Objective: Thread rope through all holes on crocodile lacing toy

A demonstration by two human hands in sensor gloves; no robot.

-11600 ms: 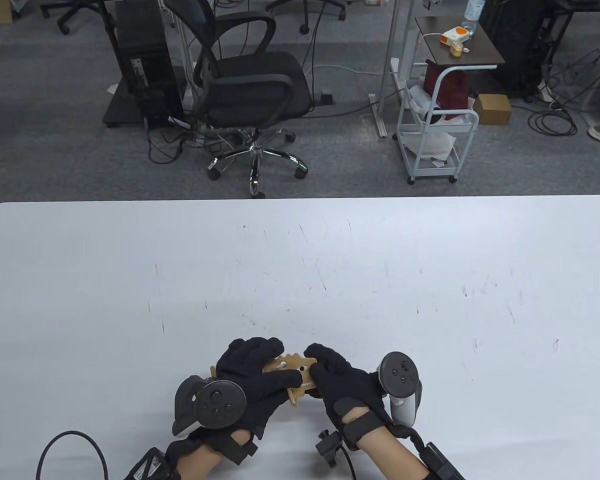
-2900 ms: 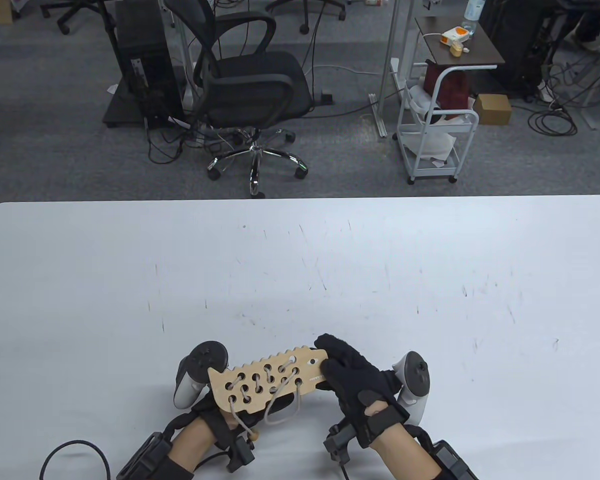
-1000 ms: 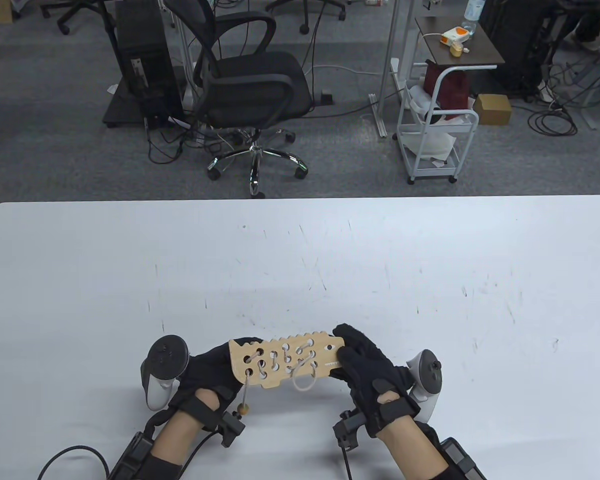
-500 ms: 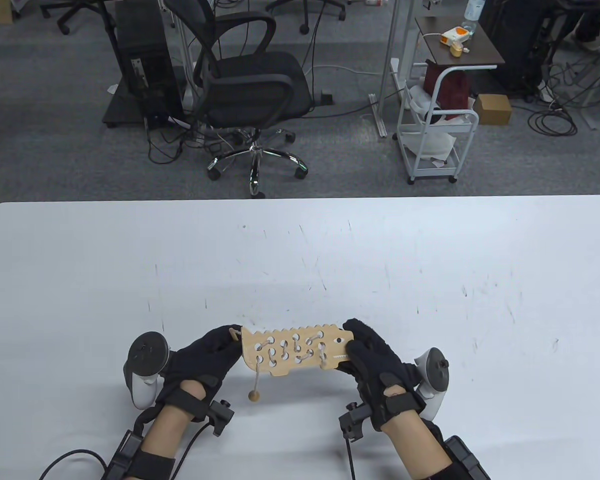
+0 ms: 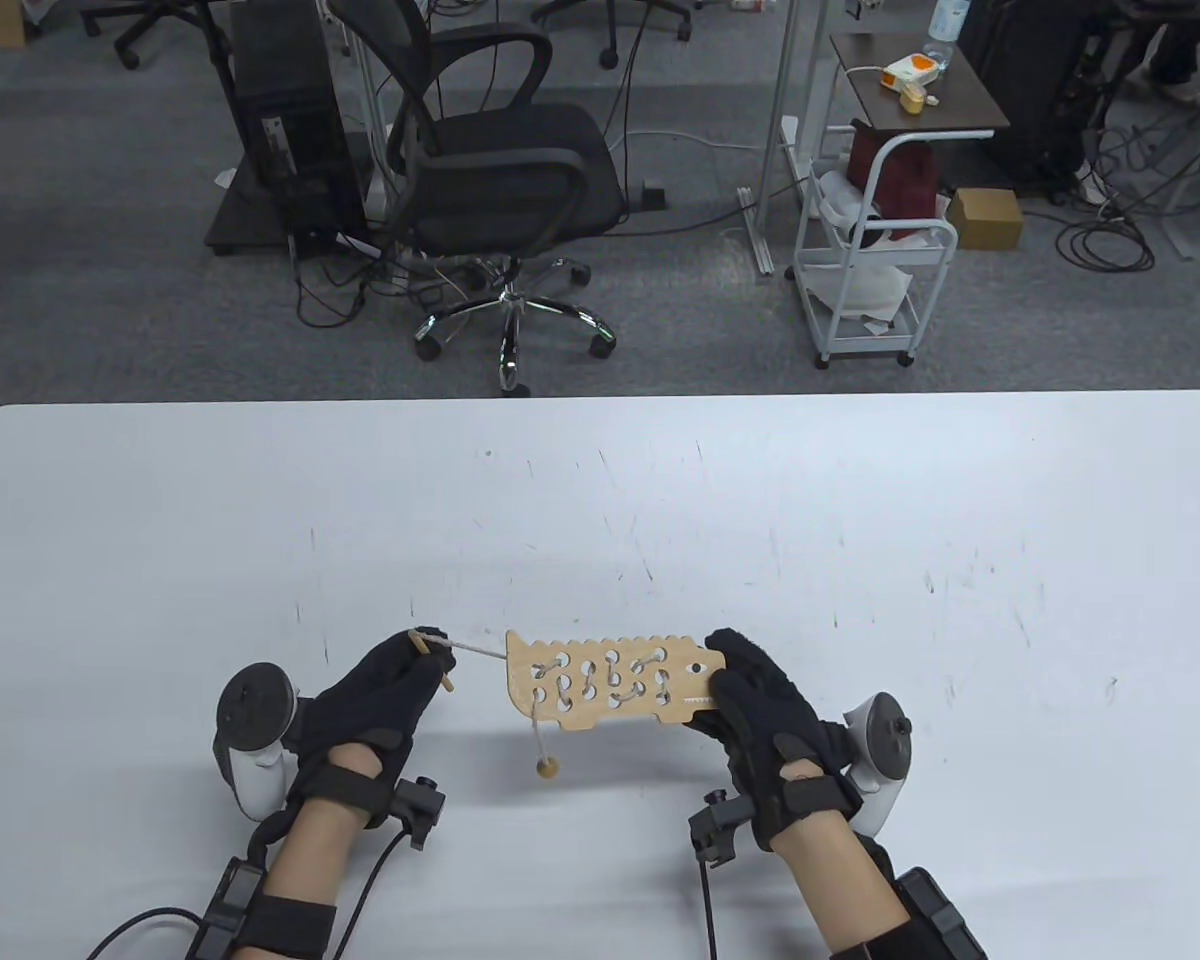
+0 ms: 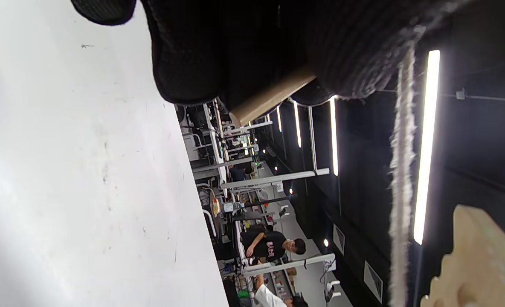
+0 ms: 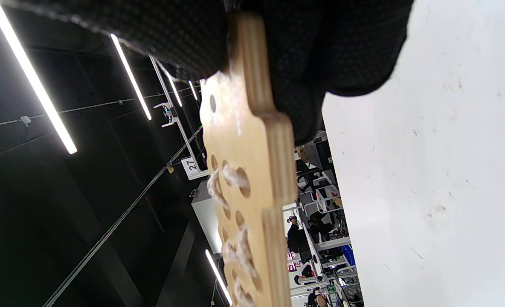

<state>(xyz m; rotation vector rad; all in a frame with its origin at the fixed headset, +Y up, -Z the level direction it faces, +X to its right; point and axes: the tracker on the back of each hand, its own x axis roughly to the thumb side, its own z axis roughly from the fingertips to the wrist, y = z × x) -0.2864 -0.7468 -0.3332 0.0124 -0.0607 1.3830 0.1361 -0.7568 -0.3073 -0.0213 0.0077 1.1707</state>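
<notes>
Crocodile board [image 5: 605, 683], table view: held above the table [image 5: 860, 520], snout pinched in the right hand [image 5: 760, 710], rope [image 5: 475, 650] laced through most holes and drawn taut by the needle [image 5: 432, 658] pinched in the left hand [image 5: 385, 690]. Left wrist view: fingers [image 6: 201, 51] grip that needle [image 6: 269, 96]. Right wrist view: fingers [image 7: 342, 42] clamp the board [image 7: 252, 170]; lacing seems nearly complete, though unlaced holes cannot be ruled out.

You are in an office or lab: grey carpet, a black swivel chair [image 5: 505, 175], a computer tower [image 5: 295, 125], floor cables, a white trolley [image 5: 875, 265], and ceiling strip lights [image 7: 30, 76].
</notes>
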